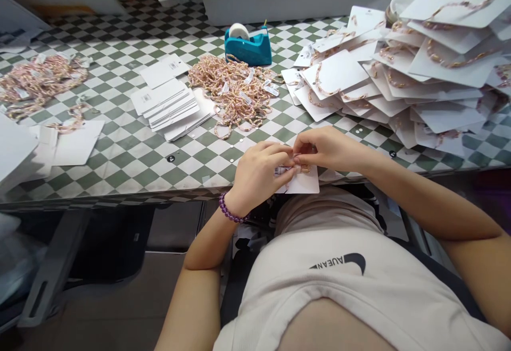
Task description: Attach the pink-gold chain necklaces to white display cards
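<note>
At the table's front edge lies a white card (305,184) with a pink and gold beaded strand (305,169) on it. My left hand (261,172), with a purple bead bracelet (229,210) at its wrist, presses its closed fingers over the strand and card. A small label (280,170) shows under these fingers. Thumb and fingertips of my right hand (325,148) are pinched together at the strand, close to the left fingertips. The fingers hide most of the strand.
Beyond my hands lie a heap of beaded strands (235,87), a stack of white cards (171,108) and a teal tape dispenser (249,47). Carded strands (399,79) are piled high at right. Another heap of strands (43,82) and a card (77,143) lie at left.
</note>
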`<state>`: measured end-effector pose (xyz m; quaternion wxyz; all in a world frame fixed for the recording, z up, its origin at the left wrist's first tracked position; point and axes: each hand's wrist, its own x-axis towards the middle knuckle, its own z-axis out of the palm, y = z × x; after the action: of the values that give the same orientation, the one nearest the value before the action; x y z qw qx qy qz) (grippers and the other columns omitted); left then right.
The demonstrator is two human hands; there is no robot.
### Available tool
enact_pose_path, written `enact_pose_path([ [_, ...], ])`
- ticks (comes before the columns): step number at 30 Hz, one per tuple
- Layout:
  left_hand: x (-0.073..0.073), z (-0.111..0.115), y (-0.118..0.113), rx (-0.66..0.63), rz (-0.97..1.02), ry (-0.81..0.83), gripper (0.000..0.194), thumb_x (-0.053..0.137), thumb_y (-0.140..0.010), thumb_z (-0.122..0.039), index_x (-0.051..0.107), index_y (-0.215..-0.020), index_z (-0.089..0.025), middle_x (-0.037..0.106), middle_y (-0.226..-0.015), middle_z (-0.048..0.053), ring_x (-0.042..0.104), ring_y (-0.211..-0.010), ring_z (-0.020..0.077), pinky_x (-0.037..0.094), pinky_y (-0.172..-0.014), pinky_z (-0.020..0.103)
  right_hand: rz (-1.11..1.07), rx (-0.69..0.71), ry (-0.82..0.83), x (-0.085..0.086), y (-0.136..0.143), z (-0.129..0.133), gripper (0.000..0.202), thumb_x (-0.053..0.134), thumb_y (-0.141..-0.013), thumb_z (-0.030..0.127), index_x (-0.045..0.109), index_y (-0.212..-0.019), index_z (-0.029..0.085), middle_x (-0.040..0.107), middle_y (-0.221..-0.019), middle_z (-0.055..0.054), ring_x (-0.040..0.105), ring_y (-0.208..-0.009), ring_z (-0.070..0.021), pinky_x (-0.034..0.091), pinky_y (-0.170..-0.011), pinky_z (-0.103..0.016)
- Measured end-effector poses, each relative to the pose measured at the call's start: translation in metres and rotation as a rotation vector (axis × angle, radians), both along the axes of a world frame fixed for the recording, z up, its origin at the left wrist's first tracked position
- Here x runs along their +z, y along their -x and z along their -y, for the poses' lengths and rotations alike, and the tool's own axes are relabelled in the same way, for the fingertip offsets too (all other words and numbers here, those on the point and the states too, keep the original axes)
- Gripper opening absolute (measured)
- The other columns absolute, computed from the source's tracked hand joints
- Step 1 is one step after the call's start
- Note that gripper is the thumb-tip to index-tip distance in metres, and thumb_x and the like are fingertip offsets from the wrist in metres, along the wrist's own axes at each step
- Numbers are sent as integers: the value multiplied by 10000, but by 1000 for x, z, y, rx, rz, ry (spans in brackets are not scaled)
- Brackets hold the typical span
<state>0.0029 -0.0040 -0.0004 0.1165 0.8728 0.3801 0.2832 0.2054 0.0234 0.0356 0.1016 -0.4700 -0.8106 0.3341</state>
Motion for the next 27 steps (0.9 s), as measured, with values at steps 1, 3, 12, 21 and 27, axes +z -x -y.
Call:
enact_pose_path([
  [1, 0, 0, 0, -1, 7, -5, 148, 668, -879, -319, 705, -803, -198, 757, -1068, 9, 657, -1011, 221, 534, -869, 356, 28, 21, 21, 1, 0, -3, 50, 631, -806, 220, 660, -813, 180, 660, -707, 12, 557, -640, -99, 363, -575, -216],
  [3, 0, 0, -1, -5, 16, -12, 142, 666, -882, -320, 717, -821, -203, 759, -1063, 7, 660, -1016, 223, 535, -884, 358, 86, 64, 55, 4, 1, -10, 65, 638, -809, 249, 631, -818, 185, 645, -703, 11, 530, -615, -100, 341, -547, -224],
  [12, 0, 2, -2, 19, 23, 19, 144, 655, -884, -306, 677, -811, -183, 748, -1105, 28, 664, -1039, 226, 540, -894, 361, 233, 55, -61, 7, 5, -10, 174, 689, -809, 311, 584, -838, 175, 623, -714, -10, 518, -618, -120, 318, -551, -244],
  [21, -4, 2, 1, 44, 49, 72, 147, 658, -882, -335, 681, -848, -195, 745, -1129, 35, 659, -1074, 208, 525, -948, 352, 53, 4, -693, -38, -7, 47, 237, 570, -941, 372, 746, -985, 219, 677, -977, -71, 518, -889, -194, 449, -845, -325],
  [27, -1, -3, 13, -97, 81, 164, 224, 586, -941, -375, 681, -1041, -198, 723, -1198, 52, 636, -1172, 195, 472, -1056, 370, 89, -103, -718, -40, 2, 50, 233, 573, -945, 365, 764, -909, 236, 682, -907, -54, 514, -897, -196, 388, -822, -335],
])
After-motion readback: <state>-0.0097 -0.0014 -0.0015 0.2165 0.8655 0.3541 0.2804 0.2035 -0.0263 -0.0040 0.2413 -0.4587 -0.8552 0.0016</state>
